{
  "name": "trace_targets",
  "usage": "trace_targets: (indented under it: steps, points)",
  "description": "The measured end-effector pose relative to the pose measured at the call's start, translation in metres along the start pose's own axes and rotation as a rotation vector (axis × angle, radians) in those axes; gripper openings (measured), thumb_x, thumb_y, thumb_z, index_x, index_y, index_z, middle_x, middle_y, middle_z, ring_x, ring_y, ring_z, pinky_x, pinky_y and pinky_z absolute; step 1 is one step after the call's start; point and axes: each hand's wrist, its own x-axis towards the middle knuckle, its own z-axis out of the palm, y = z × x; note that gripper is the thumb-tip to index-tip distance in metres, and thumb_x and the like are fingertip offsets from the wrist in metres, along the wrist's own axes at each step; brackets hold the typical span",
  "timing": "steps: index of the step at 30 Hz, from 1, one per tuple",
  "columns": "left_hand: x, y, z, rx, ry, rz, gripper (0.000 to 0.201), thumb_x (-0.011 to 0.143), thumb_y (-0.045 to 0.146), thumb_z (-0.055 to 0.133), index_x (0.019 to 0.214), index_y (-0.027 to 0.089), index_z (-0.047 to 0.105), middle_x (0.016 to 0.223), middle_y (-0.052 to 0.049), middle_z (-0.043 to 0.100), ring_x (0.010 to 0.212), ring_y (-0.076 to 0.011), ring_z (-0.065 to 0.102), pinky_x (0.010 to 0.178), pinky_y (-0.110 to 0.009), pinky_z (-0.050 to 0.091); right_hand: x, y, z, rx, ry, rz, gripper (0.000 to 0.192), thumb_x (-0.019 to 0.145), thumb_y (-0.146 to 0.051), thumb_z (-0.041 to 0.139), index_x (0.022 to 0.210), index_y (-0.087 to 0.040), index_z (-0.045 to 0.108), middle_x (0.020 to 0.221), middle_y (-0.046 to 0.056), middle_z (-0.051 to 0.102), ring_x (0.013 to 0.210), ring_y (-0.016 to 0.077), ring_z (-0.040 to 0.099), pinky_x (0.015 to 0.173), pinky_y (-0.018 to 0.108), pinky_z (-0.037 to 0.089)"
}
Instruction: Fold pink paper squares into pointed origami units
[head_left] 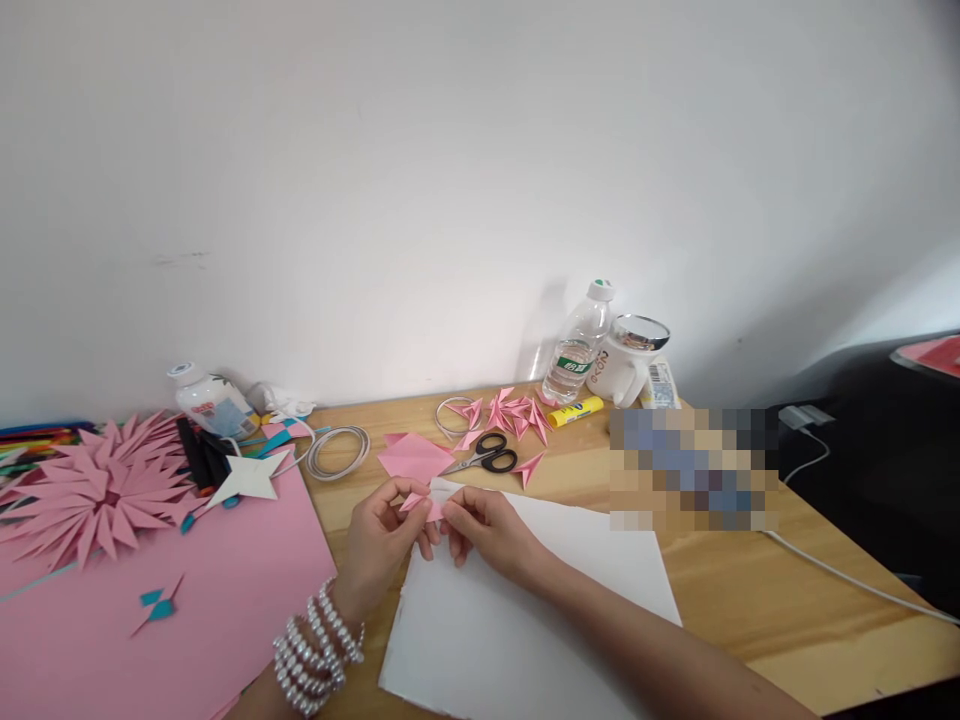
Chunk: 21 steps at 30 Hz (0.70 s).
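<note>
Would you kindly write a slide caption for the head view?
Left hand and right hand hold pink paper over a white board.

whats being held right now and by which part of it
A small pink paper piece: the left hand pinches its left side, the right hand its right end.

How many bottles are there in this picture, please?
2: a clear water bottle beside the white mug, and a white bottle at the picture's left, near the wall. Others may be hidden.
</note>
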Motion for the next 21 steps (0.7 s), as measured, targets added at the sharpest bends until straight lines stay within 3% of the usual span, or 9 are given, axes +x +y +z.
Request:
trace_targets:
  steps: [7, 13, 21]
  points:
    - [0.0, -0.0023, -0.0019, 0.018, -0.001, -0.021, 0.019, 0.072, 0.029, 0.058, 0.081, 0.016, 0.049, 0.047, 0.003, 0.06, 0.037, -0.0103, 0.052, 0.04, -0.021, 0.041, -0.0035, -0.0008, 0.0, -0.067, 0.085, -0.041, 0.028, 0.079, -0.039, 0.047, 0.062, -0.018, 0.042, 0.05, -0.004, 0.049, 0.043, 0.0075, 0.047, 0.044, 0.02, 0.039]
    - [0.0021, -0.0028, -0.0013, 0.027, -0.035, -0.091, 0.022, 0.07, 0.033, 0.06, 0.08, 0.013, 0.055, 0.048, 0.002, 0.057, 0.04, -0.0114, 0.053, 0.037, -0.021, 0.041, -0.0018, 0.0006, 0.0012, 0.032, 0.021, -0.119, 0.025, 0.072, -0.037, 0.06, 0.082, -0.017, 0.05, 0.069, 0.0, 0.058, 0.062, 0.0119, 0.057, 0.055, 0.023, 0.046]
    - [0.0014, -0.0024, 0.0017, -0.043, -0.086, -0.064, 0.033, 0.068, 0.03, 0.063, 0.094, 0.013, 0.052, 0.053, 0.001, 0.059, 0.046, -0.0124, 0.054, 0.039, -0.022, 0.045, 0.0015, 0.0028, -0.0013, 0.075, 0.12, -0.09, 0.024, 0.072, -0.038, 0.058, 0.073, -0.014, 0.054, 0.065, 0.001, 0.057, 0.057, 0.0115, 0.056, 0.059, 0.027, 0.048]
